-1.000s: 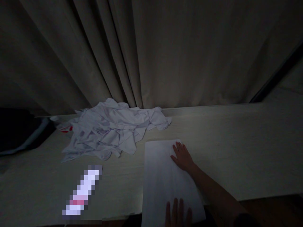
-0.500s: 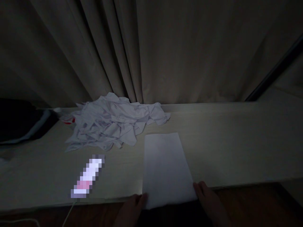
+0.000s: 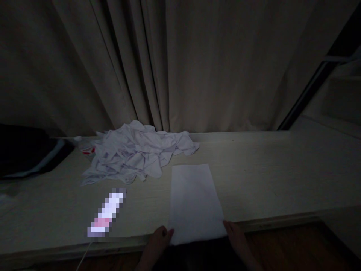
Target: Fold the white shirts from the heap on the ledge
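At bottom edge of head view, both hands partly cut off, scene very dim. Left hand [image 3: 158, 242] pinches near left corner of folded cloth [image 3: 194, 203]; right hand [image 3: 237, 241] touches near right corner, grip unclear. Cloth lies flat at front edge of pale table [image 3: 282, 177]. Crumpled cloth pile [image 3: 138, 154] behind, blurred-out object [image 3: 107, 212] left, dark bag [image 3: 25, 150] far left, curtain [image 3: 180, 64] behind.
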The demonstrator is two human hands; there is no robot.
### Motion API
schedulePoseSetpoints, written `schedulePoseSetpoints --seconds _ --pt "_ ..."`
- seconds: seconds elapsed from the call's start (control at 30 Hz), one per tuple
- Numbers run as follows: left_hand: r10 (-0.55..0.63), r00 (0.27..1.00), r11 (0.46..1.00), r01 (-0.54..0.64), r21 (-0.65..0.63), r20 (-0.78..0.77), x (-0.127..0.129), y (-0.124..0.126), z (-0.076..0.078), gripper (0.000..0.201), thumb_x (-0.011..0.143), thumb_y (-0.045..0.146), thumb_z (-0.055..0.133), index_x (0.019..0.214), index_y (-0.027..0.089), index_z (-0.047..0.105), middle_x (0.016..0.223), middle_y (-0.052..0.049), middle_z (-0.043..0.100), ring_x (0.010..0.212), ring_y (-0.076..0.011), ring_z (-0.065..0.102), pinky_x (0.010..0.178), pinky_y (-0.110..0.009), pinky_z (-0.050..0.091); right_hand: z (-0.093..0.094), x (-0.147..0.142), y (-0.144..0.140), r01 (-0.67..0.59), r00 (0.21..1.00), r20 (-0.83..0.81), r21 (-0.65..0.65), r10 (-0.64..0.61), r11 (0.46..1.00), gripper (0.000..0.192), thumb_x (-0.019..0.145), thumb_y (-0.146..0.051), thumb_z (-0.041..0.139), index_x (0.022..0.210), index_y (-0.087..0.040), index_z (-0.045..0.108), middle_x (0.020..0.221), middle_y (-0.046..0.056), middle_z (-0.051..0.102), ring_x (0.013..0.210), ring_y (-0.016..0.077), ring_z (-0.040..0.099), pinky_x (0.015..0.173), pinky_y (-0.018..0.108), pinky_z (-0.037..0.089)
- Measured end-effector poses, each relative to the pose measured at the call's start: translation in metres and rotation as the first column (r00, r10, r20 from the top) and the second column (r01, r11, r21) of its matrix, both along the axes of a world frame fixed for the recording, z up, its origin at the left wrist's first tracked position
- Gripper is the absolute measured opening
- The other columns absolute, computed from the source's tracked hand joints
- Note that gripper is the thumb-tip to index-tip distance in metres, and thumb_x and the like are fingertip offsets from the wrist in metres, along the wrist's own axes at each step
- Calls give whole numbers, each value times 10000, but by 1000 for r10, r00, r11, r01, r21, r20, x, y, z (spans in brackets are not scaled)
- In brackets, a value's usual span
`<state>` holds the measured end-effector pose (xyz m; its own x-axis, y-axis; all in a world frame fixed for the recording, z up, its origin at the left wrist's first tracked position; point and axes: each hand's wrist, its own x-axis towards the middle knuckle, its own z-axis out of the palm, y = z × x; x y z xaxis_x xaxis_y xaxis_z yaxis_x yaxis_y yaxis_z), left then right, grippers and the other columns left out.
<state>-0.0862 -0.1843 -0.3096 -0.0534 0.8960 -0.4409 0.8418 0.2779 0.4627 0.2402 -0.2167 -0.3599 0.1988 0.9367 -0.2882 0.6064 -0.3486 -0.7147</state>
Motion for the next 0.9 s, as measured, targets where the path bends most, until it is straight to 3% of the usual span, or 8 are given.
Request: schedulePoseSetpoints --seconds 0.07,0.13,0.2,0.33,0.47,0.57,0.7,0.9 --pt "17 999 999 -16 49 -32 -4 10 12 388 849 522 302 790 210 524 781 -57 674 738 -201 636 658 -312 434 4 3 -2 17 1000 17 2 -17 1000 516 881 -510 241 880 -168 627 945 126 685 925 226 618 849 321 425" --pt "17 995 976 5 218 -99 -4 26 23 420 871 491 272 944 194 560 903 -82 696 845 -214 649 739 -341 465 12 9 -2 44 997 56 12 -45 999 498 897 -520 232 883 -191 606 880 99 688 858 220 633 806 325 445" --pt "-52 981 892 129 432 -187 -1 47 28 425 890 401 273 1090 157 557 1083 -115 675 1019 -222 617 887 -372 462 22 13 3 77 990 109 89 -87 993 481 907 -530 235 919 -198 584 872 90 683 831 218 637 783 331 463" --pt "-191 899 650 416 636 -393 20 91 12 464 895 362 314 1213 101 528 1265 -161 589 1209 -265 516 1009 -438 429 32 -1 35 21 957 258 391 -132 920 486 922 -481 261 1098 -142 561 1114 155 630 1048 238 587 922 365 450" --pt "-248 817 528 565 634 -521 39 118 -15 542 893 420 347 1314 90 437 1384 -180 469 1310 -291 399 1052 -460 387 25 -33 81 -281 869 495 475 11 834 521 932 -451 304 1289 -117 483 1363 155 478 1284 259 409 1061 431 353" --pt "-272 782 511 611 604 -561 42 125 -32 640 876 503 356 1381 110 336 1444 -175 384 1346 -297 335 1069 -476 354 15 -47 102 -429 787 605 390 124 815 554 938 -457 315 1375 -124 390 1457 139 348 1355 268 287 1093 467 299" --pt "-261 784 557 599 575 -564 38 127 -42 683 859 559 347 1398 143 306 1458 -159 370 1355 -303 319 1081 -516 309 6 -43 107 -467 738 649 292 186 835 613 934 -507 293 1407 -119 337 1482 147 280 1369 281 245 1106 493 258" --pt "-281 797 543 592 596 -535 36 150 -23 676 869 522 354 1395 101 302 1460 -179 359 1377 -305 269 1108 -488 275 22 -39 136 -457 728 665 288 168 841 639 930 -521 276 1375 -76 390 1458 174 325 1371 285 241 1124 485 216"
